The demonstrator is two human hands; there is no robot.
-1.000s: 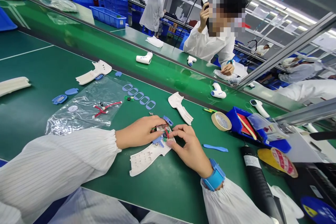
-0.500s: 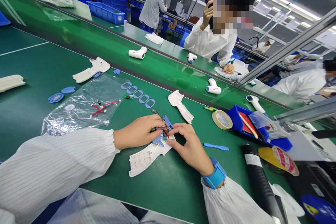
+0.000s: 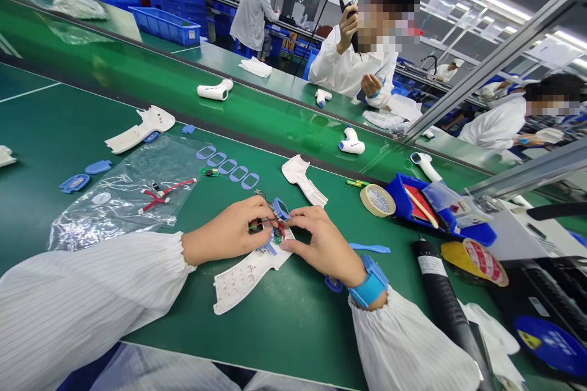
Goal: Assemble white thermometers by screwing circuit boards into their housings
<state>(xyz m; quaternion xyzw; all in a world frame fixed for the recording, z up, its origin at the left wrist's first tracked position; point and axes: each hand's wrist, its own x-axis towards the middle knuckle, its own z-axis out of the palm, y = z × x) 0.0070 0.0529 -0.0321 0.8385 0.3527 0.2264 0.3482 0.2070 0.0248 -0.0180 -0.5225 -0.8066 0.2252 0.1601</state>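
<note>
My left hand [image 3: 232, 226] is closed in a pinch on thin black wires [image 3: 268, 221] over a white housing half [image 3: 245, 278]. My right hand [image 3: 323, 241], with a blue wristband [image 3: 373, 284], has its fingertips closed at a blue-rimmed display piece [image 3: 280, 209] standing tilted above the housing's head. A small green circuit board [image 3: 277, 234] and a red wire show between the hands. The housing half lies inner side up, its handle toward me. Fingers partly hide the wires and board. Beyond my hands lies another white housing half [image 3: 305, 180].
A clear plastic bag [image 3: 119, 208] with red-wired parts lies left, beside several blue ring pieces [image 3: 227, 166]. At right are a tape roll [image 3: 377, 200], a blue bin [image 3: 398, 186], a blue pry tool [image 3: 370, 248] and a black electric screwdriver [image 3: 435, 287]. White handheld devices sit on the green conveyor [image 3: 275, 116].
The blue-rimmed display piece has tilted so its face shows more. My hands stay over the housing. The view has shifted, and the co-worker opposite has raised a hand from the table.
</note>
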